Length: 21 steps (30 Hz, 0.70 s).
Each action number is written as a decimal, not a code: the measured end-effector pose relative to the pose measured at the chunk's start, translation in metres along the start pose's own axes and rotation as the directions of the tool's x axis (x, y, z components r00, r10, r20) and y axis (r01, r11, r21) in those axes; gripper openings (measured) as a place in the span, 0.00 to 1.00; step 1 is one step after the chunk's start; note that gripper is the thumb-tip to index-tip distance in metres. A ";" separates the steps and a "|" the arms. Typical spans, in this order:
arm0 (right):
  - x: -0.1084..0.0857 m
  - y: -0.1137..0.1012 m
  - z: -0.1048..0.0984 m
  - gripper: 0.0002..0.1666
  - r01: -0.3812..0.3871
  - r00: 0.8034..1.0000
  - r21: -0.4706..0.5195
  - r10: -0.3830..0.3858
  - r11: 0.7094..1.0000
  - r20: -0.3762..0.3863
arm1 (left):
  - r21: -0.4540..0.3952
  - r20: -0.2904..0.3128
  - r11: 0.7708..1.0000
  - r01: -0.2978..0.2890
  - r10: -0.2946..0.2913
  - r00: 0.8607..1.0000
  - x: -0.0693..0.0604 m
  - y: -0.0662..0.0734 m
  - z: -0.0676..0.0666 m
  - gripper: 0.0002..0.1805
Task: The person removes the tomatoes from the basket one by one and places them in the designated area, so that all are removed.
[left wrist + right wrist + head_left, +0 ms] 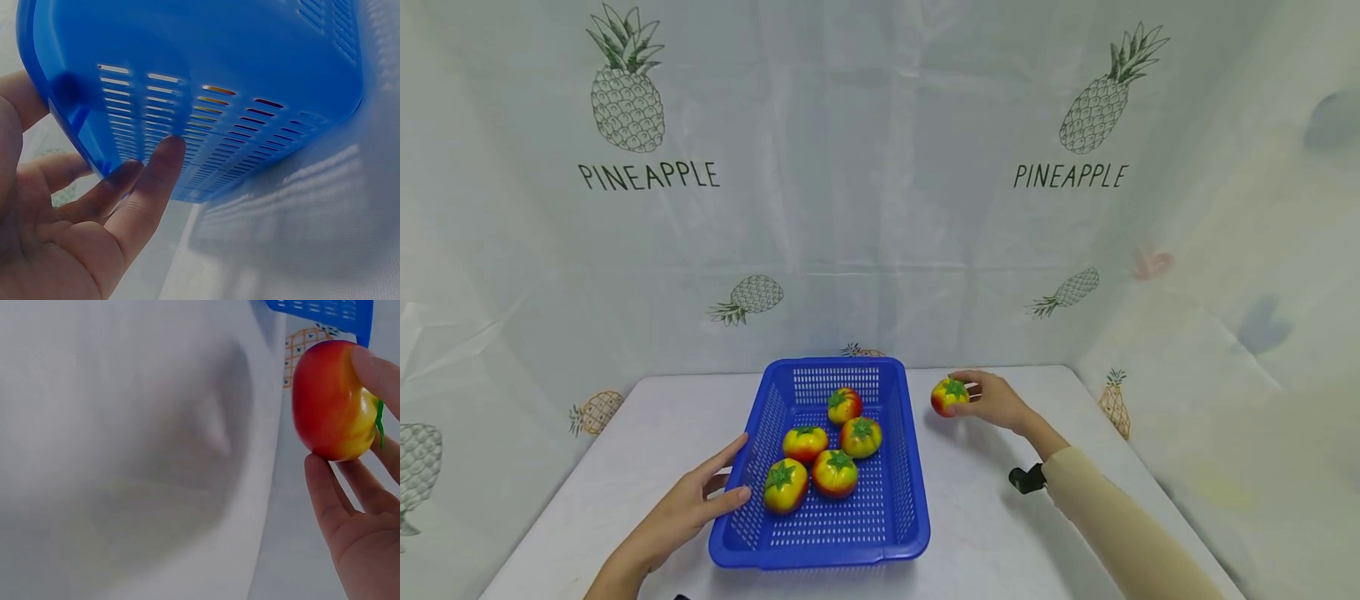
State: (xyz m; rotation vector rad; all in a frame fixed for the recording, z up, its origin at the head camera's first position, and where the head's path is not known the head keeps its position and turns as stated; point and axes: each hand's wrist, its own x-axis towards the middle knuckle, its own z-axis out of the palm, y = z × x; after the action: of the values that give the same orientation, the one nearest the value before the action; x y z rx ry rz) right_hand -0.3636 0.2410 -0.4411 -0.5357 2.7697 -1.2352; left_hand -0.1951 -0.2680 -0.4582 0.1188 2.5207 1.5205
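Note:
A red-and-yellow toy tomato (950,397) with a green leafy top is pinched between the thumb and fingers of my right hand (996,402). In the right wrist view this tomato (331,400) hangs above the table, apart from the surface. My left hand (688,504) holds the left rim of a blue plastic basket (917,500). Seen from the left wrist, the thumb is at the rim and other fingers (150,194) lie under it by the slotted wall. Inside the basket, several similar tomatoes (835,473) sit grouped towards the left and middle.
The basket stands on a white-covered table (970,533). Behind it hangs a pale cloth (880,208) printed with pineapples. A small black device (1027,478) is at my right sleeve (1112,521).

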 end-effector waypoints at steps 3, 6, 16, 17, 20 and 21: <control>0.001 0.004 0.003 0.40 -0.010 1.000 0.015 0.010 1.000 -0.001 | 0.001 -0.001 1.000 -0.004 0.004 1.000 0.001 -0.002 0.000 0.49; 0.002 0.007 0.007 0.40 -0.014 1.000 0.024 0.014 1.000 -0.003 | 0.005 0.000 1.000 -0.015 0.015 1.000 0.002 -0.002 0.000 0.49; 0.008 0.015 0.018 0.39 -0.016 1.000 0.012 0.016 1.000 -0.006 | -0.001 -0.002 1.000 0.004 -0.004 1.000 0.000 0.000 0.000 0.49; 0.008 0.016 0.020 0.39 -0.021 1.000 0.012 0.021 1.000 -0.007 | -0.002 -0.002 1.000 0.004 -0.004 1.000 0.000 0.000 0.000 0.49; 0.011 0.017 0.023 0.39 -0.032 0.999 0.013 0.032 0.999 -0.007 | -0.005 -0.002 1.000 0.004 -0.004 1.000 0.000 0.000 0.001 0.49; 0.011 0.017 0.024 0.39 -0.036 0.999 0.013 0.036 0.999 -0.006 | -0.005 -0.003 1.000 0.004 -0.004 1.000 0.000 0.000 0.001 0.49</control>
State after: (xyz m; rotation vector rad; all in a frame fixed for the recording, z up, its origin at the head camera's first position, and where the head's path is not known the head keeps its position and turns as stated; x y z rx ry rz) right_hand -0.3745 0.2311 -0.4689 -0.4794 2.7619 -1.2490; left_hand -0.1951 -0.2675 -0.4585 0.1114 2.5174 1.5270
